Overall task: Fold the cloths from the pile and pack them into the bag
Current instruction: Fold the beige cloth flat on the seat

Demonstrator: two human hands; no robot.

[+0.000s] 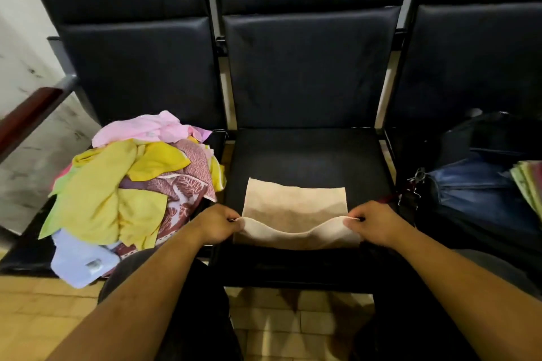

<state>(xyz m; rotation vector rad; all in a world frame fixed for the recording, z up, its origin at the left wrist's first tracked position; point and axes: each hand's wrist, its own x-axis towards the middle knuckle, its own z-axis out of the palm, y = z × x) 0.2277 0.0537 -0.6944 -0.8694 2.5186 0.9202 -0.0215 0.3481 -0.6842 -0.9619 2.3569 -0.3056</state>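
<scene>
A beige cloth lies spread on the middle black seat. My left hand pinches its near left corner and my right hand pinches its near right corner; the near edge is lifted off the seat and sags between them. A loose pile of cloths, yellow, pink, patterned maroon and pale blue, sits on the left seat. On the right seat stands a dark bag with blue denim fabric showing, and folded cloths stick out at the frame's right edge.
Three black padded chairs stand in a row with tall backrests. A wooden armrest and a pale wall are at the left. My knees and the tiled floor are below the seat's front edge.
</scene>
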